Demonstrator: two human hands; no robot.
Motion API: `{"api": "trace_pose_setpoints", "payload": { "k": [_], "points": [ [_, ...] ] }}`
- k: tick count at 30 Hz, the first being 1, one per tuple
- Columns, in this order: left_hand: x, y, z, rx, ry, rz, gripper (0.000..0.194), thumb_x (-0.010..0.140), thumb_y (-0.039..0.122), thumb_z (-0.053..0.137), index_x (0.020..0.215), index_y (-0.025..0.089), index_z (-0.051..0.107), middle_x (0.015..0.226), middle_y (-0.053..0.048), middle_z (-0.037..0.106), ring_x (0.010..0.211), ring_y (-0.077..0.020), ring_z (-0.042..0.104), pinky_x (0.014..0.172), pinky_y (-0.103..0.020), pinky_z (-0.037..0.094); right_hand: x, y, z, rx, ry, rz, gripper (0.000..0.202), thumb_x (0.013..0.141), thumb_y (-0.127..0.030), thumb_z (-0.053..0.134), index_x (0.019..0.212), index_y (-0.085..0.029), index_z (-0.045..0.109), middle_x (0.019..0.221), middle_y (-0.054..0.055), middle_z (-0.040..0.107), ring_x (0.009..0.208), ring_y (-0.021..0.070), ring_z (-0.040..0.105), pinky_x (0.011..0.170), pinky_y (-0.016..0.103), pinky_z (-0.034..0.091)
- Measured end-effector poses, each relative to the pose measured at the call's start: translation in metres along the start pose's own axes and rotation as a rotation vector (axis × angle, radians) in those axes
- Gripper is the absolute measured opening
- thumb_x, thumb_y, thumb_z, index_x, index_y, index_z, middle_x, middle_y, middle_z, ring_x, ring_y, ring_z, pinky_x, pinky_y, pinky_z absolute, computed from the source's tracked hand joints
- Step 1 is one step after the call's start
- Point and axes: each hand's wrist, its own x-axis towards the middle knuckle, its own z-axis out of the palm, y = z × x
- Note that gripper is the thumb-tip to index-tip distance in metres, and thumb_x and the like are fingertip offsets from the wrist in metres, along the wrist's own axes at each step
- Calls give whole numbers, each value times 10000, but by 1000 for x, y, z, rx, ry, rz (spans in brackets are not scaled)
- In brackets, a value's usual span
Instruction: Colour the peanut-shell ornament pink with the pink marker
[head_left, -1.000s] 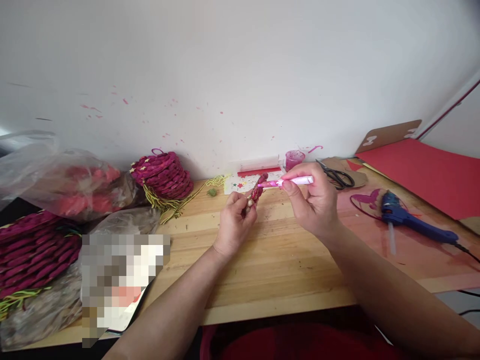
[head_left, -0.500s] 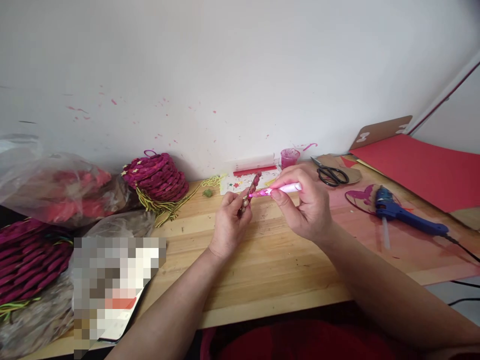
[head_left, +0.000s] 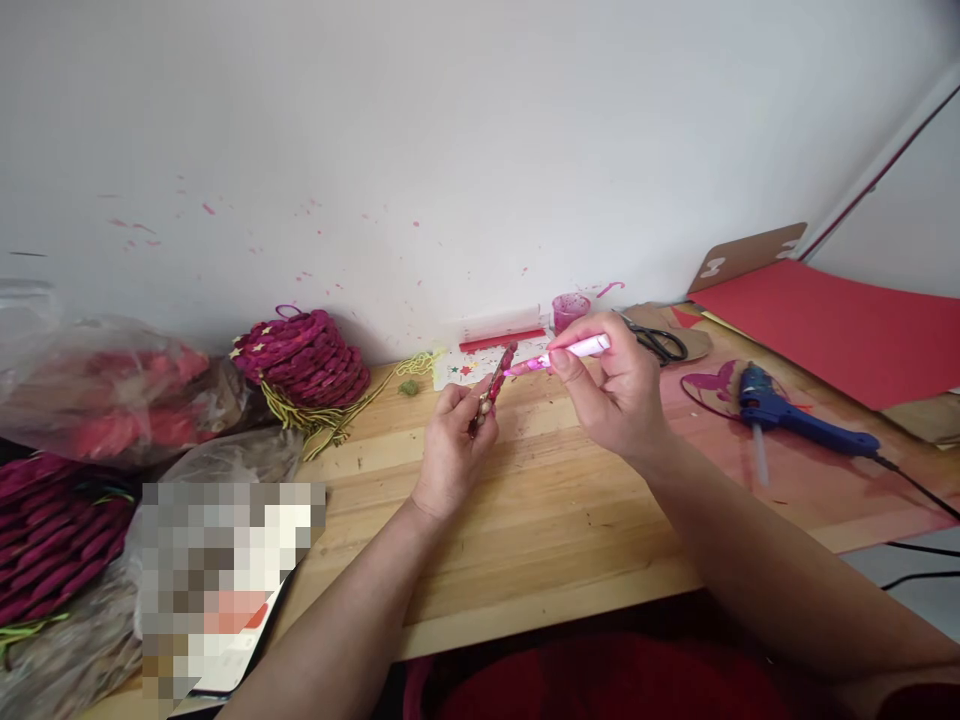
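A pink-tipped marker meets a small dark red piece above the table.
My right hand (head_left: 611, 390) pinches the white marker (head_left: 589, 346) between thumb and fingers; my left hand's (head_left: 456, 440) fingers grip the dark red piece (head_left: 495, 388) over the wooden table (head_left: 525, 530), near the green bit (head_left: 408, 387).

A craft workspace, shown by the glue gun (head_left: 810, 428), scissors (head_left: 664, 342) and red sheets (head_left: 832, 330).

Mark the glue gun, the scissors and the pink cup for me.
Glue gun (head_left: 817, 433): head view, on its blue body.
Scissors (head_left: 669, 345): head view, on the black handles.
Pink cup (head_left: 570, 313): head view, on its side wall.
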Motion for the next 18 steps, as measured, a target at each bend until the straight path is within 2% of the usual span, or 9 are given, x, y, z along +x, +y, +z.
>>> {"api": "trace_pose_setpoints", "payload": {
  "k": [6, 11, 18],
  "points": [
    [1, 0, 1, -25, -6, 3, 162, 922, 66, 631, 897, 193, 728, 829, -7, 560, 722, -129, 541, 619, -230, 428, 1, 3, -1, 53, -26, 13, 50, 1011, -303, 644, 983, -261, 638, 904, 18, 707, 860, 200, 652, 828, 404, 482],
    [1, 2, 0, -38, -13, -32, 146, 927, 109, 642, 823, 195, 699, 816, -7, 565, 710, -128, 538, 608, -231, 420, 0, 2, -1, 27, 37, 38, 65, 1010, -313, 647, 982, -255, 637, 891, 15, 710, 860, 199, 663, 843, 404, 489],
    [0, 4, -2, -46, -38, -71, 153, 948, 126, 617, 939, 203, 749, 844, -16, 578, 710, -135, 541, 608, -243, 421, 1, 3, 1, 18, 35, 5, 43, 1009, -285, 634, 977, -258, 626, 908, 17, 720, 873, 199, 660, 840, 410, 495]
  ]
}}
